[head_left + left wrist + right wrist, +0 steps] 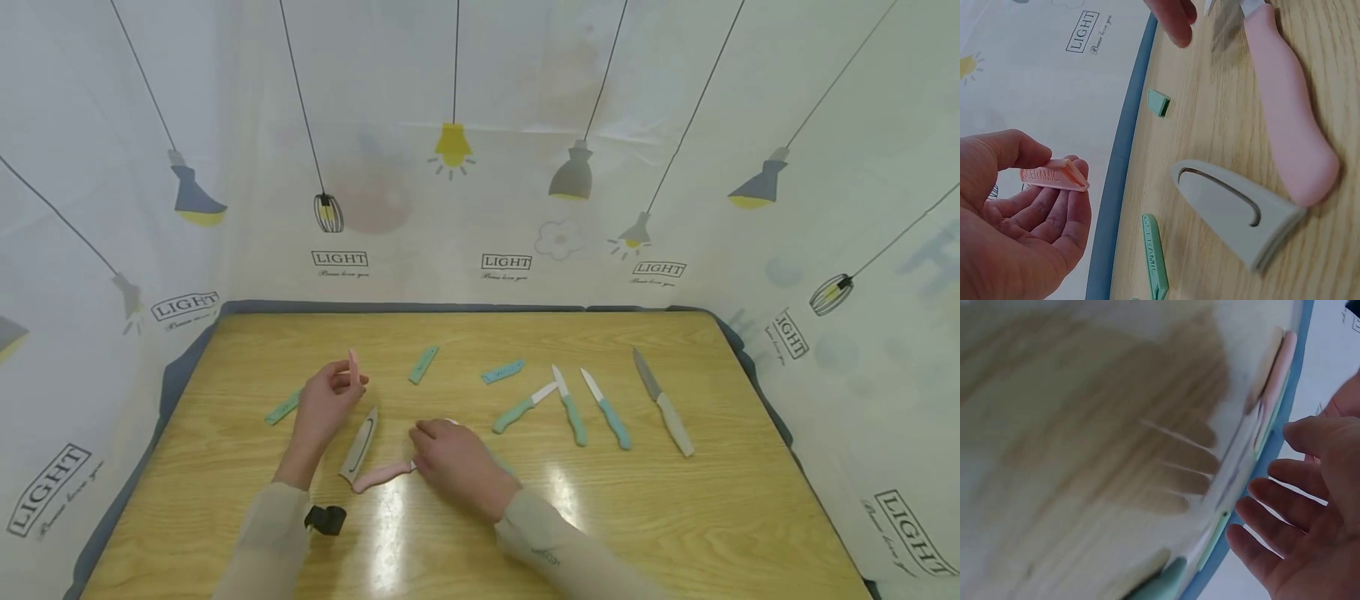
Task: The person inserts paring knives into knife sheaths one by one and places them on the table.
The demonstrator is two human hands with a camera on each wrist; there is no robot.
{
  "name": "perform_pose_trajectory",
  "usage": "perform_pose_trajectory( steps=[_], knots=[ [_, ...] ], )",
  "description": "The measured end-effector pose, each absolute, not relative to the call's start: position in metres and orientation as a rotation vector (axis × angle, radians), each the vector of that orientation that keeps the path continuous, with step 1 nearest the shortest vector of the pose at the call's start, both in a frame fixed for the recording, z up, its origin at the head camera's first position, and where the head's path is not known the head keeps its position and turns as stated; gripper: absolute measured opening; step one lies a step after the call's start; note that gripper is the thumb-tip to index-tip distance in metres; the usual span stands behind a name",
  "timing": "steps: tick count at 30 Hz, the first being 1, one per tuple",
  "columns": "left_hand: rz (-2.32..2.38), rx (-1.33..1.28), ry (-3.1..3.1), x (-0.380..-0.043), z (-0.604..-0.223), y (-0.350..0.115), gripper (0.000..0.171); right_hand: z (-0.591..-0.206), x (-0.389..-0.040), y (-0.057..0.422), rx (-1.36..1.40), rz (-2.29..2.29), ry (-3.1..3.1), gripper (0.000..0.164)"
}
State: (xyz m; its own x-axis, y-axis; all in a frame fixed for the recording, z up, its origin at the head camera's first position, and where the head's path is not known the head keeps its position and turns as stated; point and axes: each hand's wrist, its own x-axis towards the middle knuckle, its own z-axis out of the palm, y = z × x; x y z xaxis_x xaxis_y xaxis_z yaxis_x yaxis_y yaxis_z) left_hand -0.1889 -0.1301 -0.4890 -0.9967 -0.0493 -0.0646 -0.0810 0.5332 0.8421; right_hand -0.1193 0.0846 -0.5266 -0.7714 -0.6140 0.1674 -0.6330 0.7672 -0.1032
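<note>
A small pink knife sheath [1054, 176] is pinched between the thumb and fingers of my left hand [327, 403], raised above the left side of the table. My right hand [463, 468] hovers low over the middle, its fingers spread and relaxed with nothing in them in the right wrist view. Just left of it lies a pink-handled knife [384, 476], whose blade is mostly hidden by that hand in the head view. A grey blade sheath [360, 446] with a curved slot lies beside the pink handle. Part of a green handle [501, 462] shows behind the right hand.
Green sheaths [423, 365] lie toward the back and left, and a blue sheath [502, 372] at the back middle. Rightward are green-handled knives [573, 418], a blue-handled knife [615, 423] and a larger cream-handled knife [675, 425], all uncovered. Printed curtains surround the wooden table [720, 517].
</note>
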Motion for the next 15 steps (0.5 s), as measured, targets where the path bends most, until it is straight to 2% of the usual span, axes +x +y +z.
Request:
perform_pose_trajectory(
  steps=[8,15],
  knots=[
    [1.505,-0.123,2.691,-0.186,-0.489,-0.134,0.052,-0.529,-0.117,0.064,1.058,0.249,-2.803,0.034],
    [1.513,-0.107,2.673,-0.184,-0.490,-0.135,0.048,-0.531,-0.119,0.054,1.104,0.196,-2.765,0.019]
  ],
)
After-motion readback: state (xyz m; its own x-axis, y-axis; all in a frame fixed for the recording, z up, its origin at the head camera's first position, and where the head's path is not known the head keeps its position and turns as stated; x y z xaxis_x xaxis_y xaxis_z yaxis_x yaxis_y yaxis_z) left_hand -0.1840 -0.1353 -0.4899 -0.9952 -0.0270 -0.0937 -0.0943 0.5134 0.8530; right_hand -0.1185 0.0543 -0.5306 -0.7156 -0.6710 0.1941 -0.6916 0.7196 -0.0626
